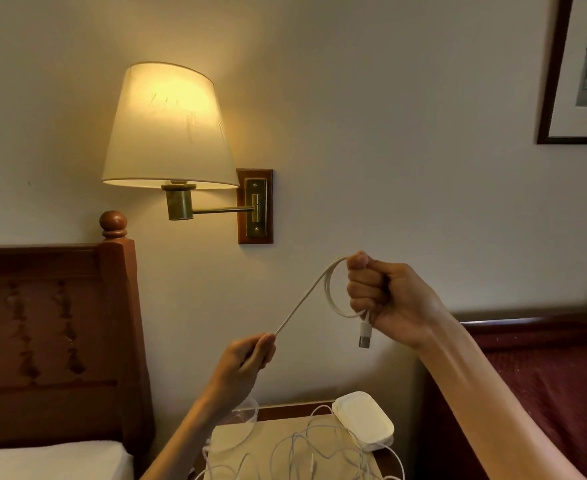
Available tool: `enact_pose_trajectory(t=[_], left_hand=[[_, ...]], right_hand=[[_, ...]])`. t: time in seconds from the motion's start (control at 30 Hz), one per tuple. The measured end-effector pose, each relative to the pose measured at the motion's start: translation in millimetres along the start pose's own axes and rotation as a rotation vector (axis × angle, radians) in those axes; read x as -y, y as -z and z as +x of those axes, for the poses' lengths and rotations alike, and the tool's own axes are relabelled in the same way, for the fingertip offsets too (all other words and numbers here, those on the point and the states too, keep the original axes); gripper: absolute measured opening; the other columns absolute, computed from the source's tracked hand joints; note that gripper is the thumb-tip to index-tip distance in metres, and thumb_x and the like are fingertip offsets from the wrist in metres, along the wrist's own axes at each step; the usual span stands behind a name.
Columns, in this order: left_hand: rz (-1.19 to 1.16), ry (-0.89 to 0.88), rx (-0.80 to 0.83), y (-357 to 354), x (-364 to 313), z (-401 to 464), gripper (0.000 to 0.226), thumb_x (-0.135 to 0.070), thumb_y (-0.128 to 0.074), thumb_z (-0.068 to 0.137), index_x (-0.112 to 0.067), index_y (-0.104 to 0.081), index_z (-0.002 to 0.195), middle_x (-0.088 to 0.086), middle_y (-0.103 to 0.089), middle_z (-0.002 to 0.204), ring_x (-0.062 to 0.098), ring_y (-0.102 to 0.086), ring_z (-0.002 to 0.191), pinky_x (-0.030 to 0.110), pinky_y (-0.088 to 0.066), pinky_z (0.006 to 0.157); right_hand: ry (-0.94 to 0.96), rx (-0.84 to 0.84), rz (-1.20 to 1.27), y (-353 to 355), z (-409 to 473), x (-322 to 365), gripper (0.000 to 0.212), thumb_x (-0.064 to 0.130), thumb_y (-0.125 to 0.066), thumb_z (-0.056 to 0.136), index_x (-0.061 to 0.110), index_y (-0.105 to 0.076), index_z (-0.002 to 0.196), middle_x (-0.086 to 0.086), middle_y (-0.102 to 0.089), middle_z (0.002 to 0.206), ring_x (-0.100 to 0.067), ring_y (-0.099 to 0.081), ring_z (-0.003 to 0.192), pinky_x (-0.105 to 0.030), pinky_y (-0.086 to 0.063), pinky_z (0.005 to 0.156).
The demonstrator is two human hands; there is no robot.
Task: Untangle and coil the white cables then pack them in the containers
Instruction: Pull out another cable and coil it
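Note:
My right hand [385, 301] is raised in a fist round a small coil of white cable [330, 289]; the cable's plug [364, 336] hangs below the fist. From the coil a straight run of the same cable slopes down left to my left hand [247, 358], which pinches it between thumb and fingers. Below, several loose white cables [305, 452] lie tangled on the nightstand [285, 410]. A white lidded container [363, 419] sits at the nightstand's back right. A clear container [247, 412] stands at its back left, partly hidden by my left forearm.
A lit wall lamp [167, 133] on a brass arm hangs above the nightstand. A wooden headboard [53, 323] and white bedding [46, 460] stand at left. A dark red bed [544, 375] is at right. A framed picture [579, 71] hangs top right.

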State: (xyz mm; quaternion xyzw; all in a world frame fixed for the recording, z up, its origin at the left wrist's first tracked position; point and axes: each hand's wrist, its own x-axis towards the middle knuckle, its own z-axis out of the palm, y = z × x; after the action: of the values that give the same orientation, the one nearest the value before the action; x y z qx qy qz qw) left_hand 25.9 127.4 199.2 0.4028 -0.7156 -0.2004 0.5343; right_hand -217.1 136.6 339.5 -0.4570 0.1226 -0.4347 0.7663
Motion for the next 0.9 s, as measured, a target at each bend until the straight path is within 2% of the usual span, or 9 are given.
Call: enact_pose_trajectory(t=[0.13,0.23,0.33,0.47,0.57,0.7,0.8,0.83,0.9], left_hand=[[0.217,0.084,-0.051,-5,4,-15,0.026,-0.035,-0.045,0.100,-0.032,-0.059,0.079,-0.013,-0.049,0.061,0.006,-0.042,0.058,0.026,-0.034,0.055],[0.493,0.092,0.177,-13,-28,-14,0.034,-0.033,-0.045,0.102,-0.027,-0.054,0.069,-0.012,-0.051,0.057,0.006,-0.046,0.054,0.033,-0.039,0.056],[0.704,-0.120,0.347,-15,-66,-9,0.033,-0.039,-0.040,0.102,-0.026,-0.052,0.074,-0.011,-0.052,0.059,0.011,-0.049,0.054,0.028,-0.040,0.057],[0.787,-0.434,0.128,-3,-92,1,0.025,-0.041,-0.038,0.100,-0.030,-0.055,0.086,-0.013,-0.054,0.059,0.008,-0.046,0.047,0.013,-0.031,0.048],[0.815,-0.509,-0.036,8,-94,11,0.028,-0.043,-0.036,0.102,-0.029,-0.056,0.089,-0.016,-0.056,0.064,0.002,-0.047,0.050,0.010,-0.034,0.049],[0.643,-0.398,-0.170,12,-87,20,0.027,-0.049,-0.043,0.098,-0.025,-0.056,0.093,-0.020,-0.053,0.070,-0.001,-0.054,0.060,0.009,-0.038,0.054],[0.300,-0.254,-0.023,8,-85,23,0.030,-0.035,-0.045,0.097,-0.016,-0.062,0.113,-0.012,-0.061,0.094,0.005,-0.060,0.081,0.013,-0.044,0.068],[0.190,-0.183,0.049,6,-87,23,0.031,-0.031,-0.044,0.098,-0.013,-0.064,0.114,-0.013,-0.063,0.095,0.004,-0.060,0.084,0.014,-0.045,0.071],[0.007,-0.036,0.148,5,-91,22,0.032,-0.027,-0.042,0.099,-0.008,-0.067,0.104,-0.017,-0.062,0.080,0.000,-0.053,0.071,0.013,-0.041,0.067]], right_hand=[[-0.008,-0.005,-0.018,7,5,-5,0.031,0.022,-0.037,0.100,0.016,-0.050,0.072,0.009,-0.020,0.054,-0.007,-0.010,0.049,-0.019,-0.019,0.042],[0.066,-0.058,-0.258,12,16,-19,0.034,0.025,-0.035,0.105,0.015,-0.052,0.077,0.006,-0.033,0.055,-0.007,-0.027,0.047,-0.019,-0.029,0.048],[0.161,-0.135,-0.609,14,23,-37,0.034,0.026,-0.039,0.105,0.009,-0.059,0.083,-0.004,-0.059,0.063,-0.015,-0.055,0.055,-0.025,-0.048,0.057],[0.216,-0.108,-0.883,14,19,-55,0.035,0.024,-0.040,0.104,0.003,-0.063,0.087,-0.002,-0.066,0.064,-0.013,-0.063,0.057,-0.021,-0.051,0.058],[0.196,-0.030,-1.004,10,16,-65,0.038,0.024,-0.038,0.105,0.004,-0.064,0.086,0.001,-0.062,0.055,-0.011,-0.057,0.049,-0.020,-0.047,0.056],[0.096,0.041,-0.794,6,15,-66,0.043,0.027,-0.031,0.107,0.011,-0.060,0.079,0.001,-0.045,0.051,-0.011,-0.038,0.044,-0.020,-0.036,0.048],[0.020,0.081,-0.630,6,15,-63,0.044,0.028,-0.031,0.106,0.012,-0.060,0.077,0.002,-0.039,0.051,-0.010,-0.031,0.045,-0.021,-0.029,0.047],[0.001,0.094,-0.608,6,15,-62,0.044,0.028,-0.031,0.106,0.012,-0.059,0.076,0.002,-0.038,0.052,-0.011,-0.031,0.045,-0.021,-0.028,0.048],[-0.045,0.120,-0.561,6,14,-61,0.043,0.028,-0.030,0.106,0.013,-0.056,0.076,0.002,-0.038,0.052,-0.011,-0.030,0.047,-0.022,-0.029,0.049]])
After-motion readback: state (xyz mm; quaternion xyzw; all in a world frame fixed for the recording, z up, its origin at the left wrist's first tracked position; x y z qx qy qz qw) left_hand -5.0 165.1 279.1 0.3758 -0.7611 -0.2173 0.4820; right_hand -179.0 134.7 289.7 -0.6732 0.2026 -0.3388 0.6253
